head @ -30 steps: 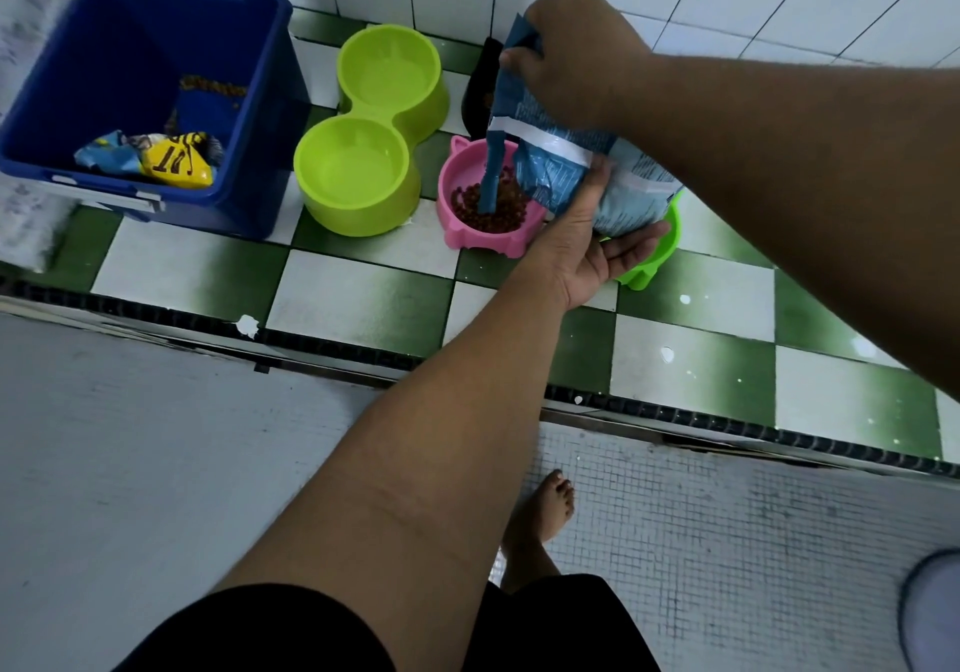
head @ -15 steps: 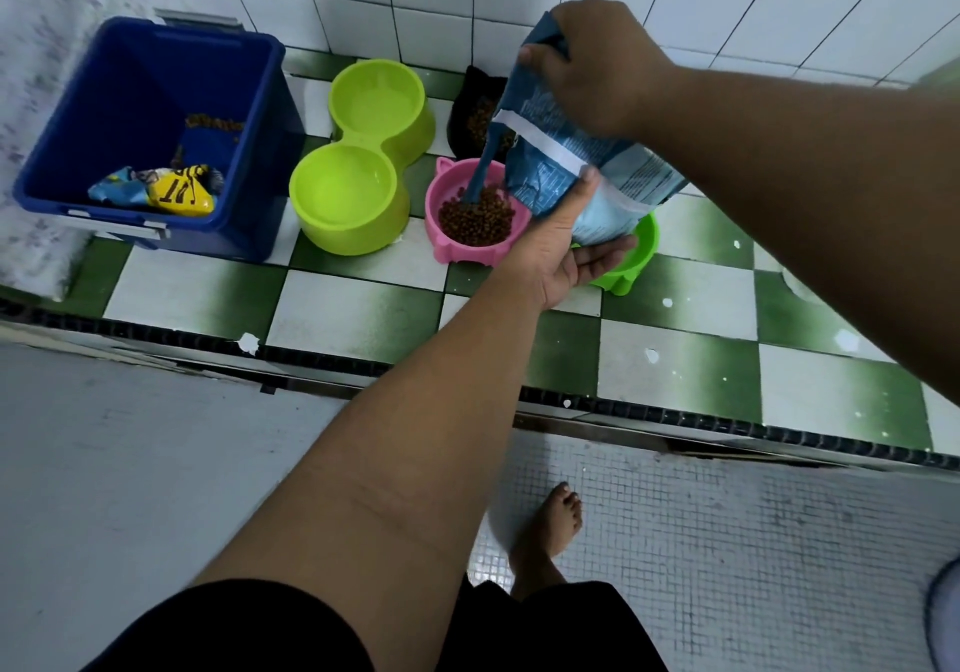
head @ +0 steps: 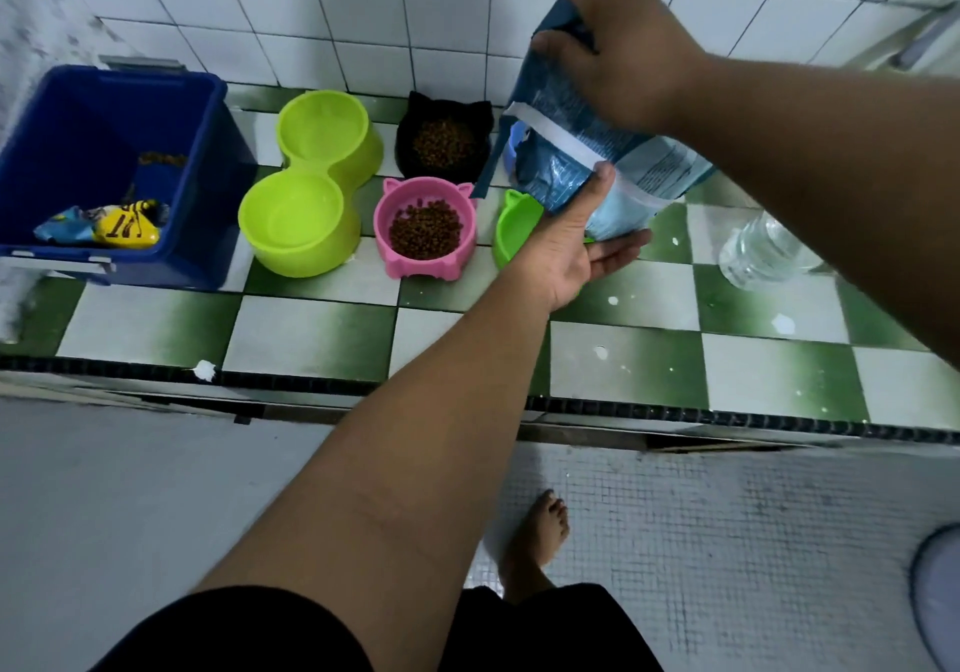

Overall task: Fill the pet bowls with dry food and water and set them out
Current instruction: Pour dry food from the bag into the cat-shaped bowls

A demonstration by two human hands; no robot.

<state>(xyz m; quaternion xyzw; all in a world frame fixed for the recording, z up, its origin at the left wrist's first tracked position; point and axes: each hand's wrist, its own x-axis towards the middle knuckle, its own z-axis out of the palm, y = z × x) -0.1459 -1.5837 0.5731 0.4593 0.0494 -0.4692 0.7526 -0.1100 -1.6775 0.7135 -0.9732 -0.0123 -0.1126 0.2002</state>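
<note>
right hand (head: 623,52) pinching the bag (head: 566,151) top, left hand (head: 569,250) open, cupping it from below, over the green bowl (head: 511,227); pink bowl (head: 423,227) holds kibble

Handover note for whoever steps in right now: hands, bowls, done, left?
Left hand: open palm under the food bag, supporting it.
Right hand: gripping the bag's top.
Done: black bowl and pink bowl hold kibble.
Left: small green bowl, partly hidden by the left hand, shows no food. Lime double bowl has no kibble; whether it holds water is unclear. Water bottle lies at right.
</note>
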